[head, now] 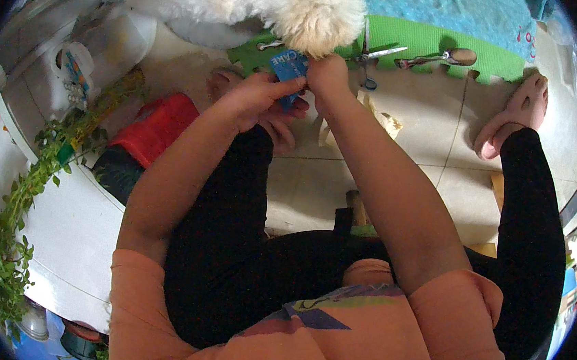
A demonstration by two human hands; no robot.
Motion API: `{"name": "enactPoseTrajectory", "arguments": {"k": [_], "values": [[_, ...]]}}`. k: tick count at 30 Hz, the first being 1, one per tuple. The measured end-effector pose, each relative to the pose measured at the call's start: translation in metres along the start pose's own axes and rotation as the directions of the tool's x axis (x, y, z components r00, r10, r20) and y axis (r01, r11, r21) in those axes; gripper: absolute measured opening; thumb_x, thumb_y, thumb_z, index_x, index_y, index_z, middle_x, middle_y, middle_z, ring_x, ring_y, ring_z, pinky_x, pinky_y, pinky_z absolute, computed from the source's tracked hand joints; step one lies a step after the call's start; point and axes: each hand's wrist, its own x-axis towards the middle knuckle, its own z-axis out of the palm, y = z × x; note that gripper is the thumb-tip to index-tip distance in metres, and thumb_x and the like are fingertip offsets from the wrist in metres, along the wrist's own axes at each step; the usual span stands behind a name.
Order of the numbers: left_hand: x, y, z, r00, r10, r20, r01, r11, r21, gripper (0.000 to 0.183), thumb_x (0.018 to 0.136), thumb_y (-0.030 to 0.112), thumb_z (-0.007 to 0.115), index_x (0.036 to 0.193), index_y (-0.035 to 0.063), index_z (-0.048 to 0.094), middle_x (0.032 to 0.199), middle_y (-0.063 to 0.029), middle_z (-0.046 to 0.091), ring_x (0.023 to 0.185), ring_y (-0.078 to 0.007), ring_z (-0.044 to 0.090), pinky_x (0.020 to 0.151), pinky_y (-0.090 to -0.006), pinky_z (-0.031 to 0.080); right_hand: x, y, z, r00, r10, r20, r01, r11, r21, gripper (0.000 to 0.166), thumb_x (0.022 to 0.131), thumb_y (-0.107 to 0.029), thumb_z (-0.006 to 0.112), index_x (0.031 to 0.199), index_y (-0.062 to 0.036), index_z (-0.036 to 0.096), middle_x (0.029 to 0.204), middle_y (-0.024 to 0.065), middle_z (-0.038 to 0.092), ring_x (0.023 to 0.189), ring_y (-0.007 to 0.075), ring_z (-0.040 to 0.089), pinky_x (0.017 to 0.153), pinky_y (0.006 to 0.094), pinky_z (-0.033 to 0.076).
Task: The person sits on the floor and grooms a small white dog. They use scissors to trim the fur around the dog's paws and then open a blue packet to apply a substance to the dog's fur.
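A small blue packet bearing white writing is held in front of the dog. My left hand grips it from the left, thumb across its face and fingers beneath. Against its right edge, my right hand is closed in a fist that pinches the packet; its fingertips are mostly hidden. Just beyond both hands is the cream-coloured head of a fluffy dog, its white body stretching left. Scissors with open blades lie right of my right hand, partly on a green foam mat.
Right of the scissors lies a handled grooming tool. A blue towel covers the mat's far part. Crumpled paper is on the tiled floor. On my left stand a red container, a trailing plant and a white table.
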Motion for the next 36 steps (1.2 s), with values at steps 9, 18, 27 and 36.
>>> {"name": "enactPoseTrajectory", "arguments": {"k": [9, 18, 27, 36], "values": [[-0.005, 0.0, 0.001, 0.993, 0.037, -0.111, -0.027, 0.995, 0.091, 0.024, 0.084, 0.019, 0.063, 0.101, 0.0034, 0.056, 0.085, -0.0071, 0.062, 0.071, -0.0158, 0.06, 0.065, -0.0285, 0.051, 0.002, 0.007, 0.007, 0.989, -0.148, 0.014, 0.148, 0.989, 0.013, 0.028, 0.088, -0.027, 0.053, 0.095, -0.0004, 0.06, 0.075, 0.0094, 0.057, 0.063, 0.0191, 0.052, 0.052, 0.0358, 0.04], [-0.014, -0.007, 0.019, 0.927, 0.246, -0.282, -0.189, 0.958, 0.215, 0.029, 0.081, 0.013, 0.066, 0.105, 0.0007, 0.055, 0.089, -0.0062, 0.061, 0.074, -0.0152, 0.059, 0.064, -0.0275, 0.049, -0.017, -0.019, -0.005, 0.994, 0.095, -0.056, -0.082, 0.977, 0.196, 0.028, 0.088, -0.027, 0.052, 0.094, -0.0002, 0.06, 0.075, 0.0089, 0.056, 0.065, 0.0177, 0.052, 0.053, 0.0348, 0.039], [-0.012, -0.01, 0.009, 0.967, 0.136, -0.213, -0.145, 0.989, -0.027, 0.023, 0.079, 0.005, 0.064, 0.099, -0.0001, 0.056, 0.09, -0.0079, 0.061, 0.073, -0.0161, 0.059, 0.063, -0.0272, 0.049, -0.016, -0.015, 0.001, 0.998, 0.045, -0.036, -0.038, 0.984, 0.172, 0.029, 0.088, -0.029, 0.054, 0.091, -0.0015, 0.059, 0.075, 0.0052, 0.053, 0.064, 0.0135, 0.048, 0.056, 0.0328, 0.042], [-0.004, 0.005, -0.001, 0.993, -0.017, -0.117, 0.034, 0.989, 0.145, 0.024, 0.078, 0.004, 0.062, 0.101, 0.0013, 0.055, 0.089, -0.0091, 0.061, 0.078, -0.0182, 0.061, 0.066, -0.0288, 0.05, -0.023, -0.021, 0.003, 0.994, 0.105, 0.007, -0.105, 0.977, 0.186, 0.034, 0.088, -0.029, 0.055, 0.095, 0.0047, 0.057, 0.078, 0.0071, 0.056, 0.07, 0.0144, 0.051, 0.06, 0.0326, 0.044]]}}
